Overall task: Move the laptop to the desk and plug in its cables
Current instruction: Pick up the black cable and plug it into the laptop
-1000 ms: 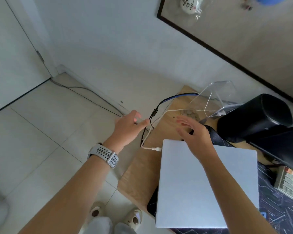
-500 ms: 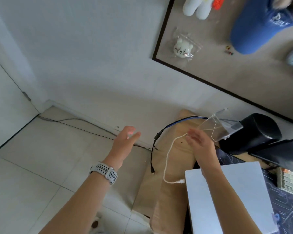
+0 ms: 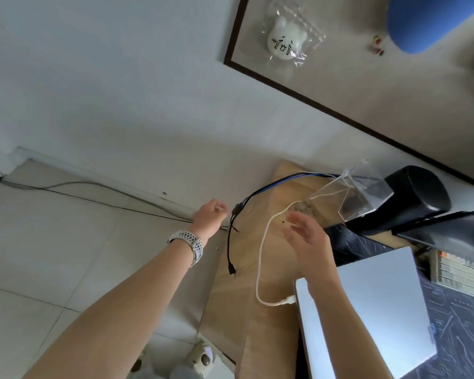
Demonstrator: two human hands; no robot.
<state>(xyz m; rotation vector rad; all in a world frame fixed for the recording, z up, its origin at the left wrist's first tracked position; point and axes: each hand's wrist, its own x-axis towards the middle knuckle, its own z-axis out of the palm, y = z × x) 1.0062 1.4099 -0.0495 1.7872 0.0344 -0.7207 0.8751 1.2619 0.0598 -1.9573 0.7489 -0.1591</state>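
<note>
A closed silver laptop [image 3: 372, 305] lies on the wooden desk [image 3: 230, 310] at lower right. A white cable [image 3: 260, 269] loops across the desk, and its plug sits at the laptop's left edge. A black and blue cable [image 3: 230, 242] hangs over the desk's left edge with its plug loose. My left hand [image 3: 207, 214], with a watch on the wrist, hovers just left of the black cable, fingers loosely curled and holding nothing. My right hand [image 3: 309, 242] is open above the desk, between the white cable and the laptop.
A clear acrylic stand [image 3: 364, 198] and a black cylindrical speaker [image 3: 411, 198] stand at the back of the desk. A keyboard [image 3: 460, 274] and a dark desk mat [image 3: 454, 324] lie at right. A framed board [image 3: 367, 86] hangs on the wall. Tiled floor lies to the left.
The view has tilted up toward the wall. My left hand has come closer to the black cable. My right hand has lifted off the laptop and opened above the desk.
</note>
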